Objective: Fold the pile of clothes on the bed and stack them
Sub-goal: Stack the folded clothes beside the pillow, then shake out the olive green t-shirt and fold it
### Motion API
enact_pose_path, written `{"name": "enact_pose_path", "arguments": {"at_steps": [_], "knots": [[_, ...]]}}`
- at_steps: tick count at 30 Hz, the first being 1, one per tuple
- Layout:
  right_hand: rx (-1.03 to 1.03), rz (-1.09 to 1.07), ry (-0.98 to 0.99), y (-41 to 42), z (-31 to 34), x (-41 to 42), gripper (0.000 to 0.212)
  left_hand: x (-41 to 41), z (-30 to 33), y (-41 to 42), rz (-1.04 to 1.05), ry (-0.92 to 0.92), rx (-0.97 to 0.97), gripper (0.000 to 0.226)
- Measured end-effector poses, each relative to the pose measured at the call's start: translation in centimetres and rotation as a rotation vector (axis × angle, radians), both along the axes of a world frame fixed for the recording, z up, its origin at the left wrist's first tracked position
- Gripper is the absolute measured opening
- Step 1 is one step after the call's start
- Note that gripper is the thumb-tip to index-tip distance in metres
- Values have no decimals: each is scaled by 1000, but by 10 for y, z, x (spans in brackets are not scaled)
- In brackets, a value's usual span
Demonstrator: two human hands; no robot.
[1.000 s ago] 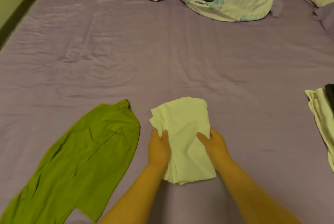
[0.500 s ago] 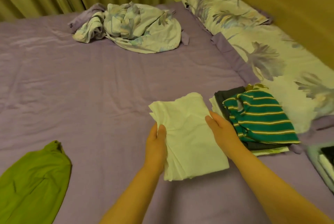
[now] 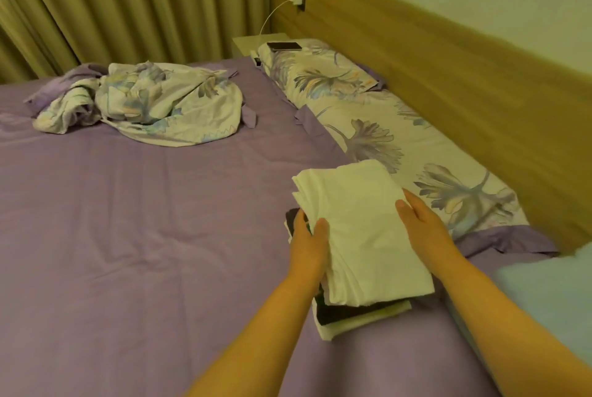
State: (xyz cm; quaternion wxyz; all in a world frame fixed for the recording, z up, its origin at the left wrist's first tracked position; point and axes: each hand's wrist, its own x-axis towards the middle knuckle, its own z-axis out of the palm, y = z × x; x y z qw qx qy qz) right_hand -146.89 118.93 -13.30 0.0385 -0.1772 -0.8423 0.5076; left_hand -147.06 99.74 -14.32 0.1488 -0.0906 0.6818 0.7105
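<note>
A folded white garment (image 3: 358,230) lies on top of a stack of folded clothes (image 3: 355,316) on the purple bed sheet (image 3: 144,252). The stack shows dark and pale layers under it. My left hand (image 3: 309,244) grips the garment's left edge, thumb on top and fingers underneath. My right hand (image 3: 423,227) holds the right edge with its thumb lying on the cloth; its fingers are hidden below. The striped garment seen earlier is covered.
A crumpled floral cover (image 3: 144,108) lies at the far side of the bed. Floral pillows (image 3: 384,134) run along the wooden headboard (image 3: 480,82) on the right. A phone (image 3: 284,46) rests on the far pillow beside a nightstand (image 3: 253,44). A pale blue cloth (image 3: 551,300) sits at right.
Both hands carried the white garment rightward across the bed and set it on the stack, covering the striped piece. My view swung right; the green garment left the frame.
</note>
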Motion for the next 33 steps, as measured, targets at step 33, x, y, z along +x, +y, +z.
{"name": "enact_pose_path", "arguments": {"at_steps": [33], "knots": [[494, 761, -352, -341, -74, 149, 33, 212, -58, -343, 10, -304, -604, 28]]}}
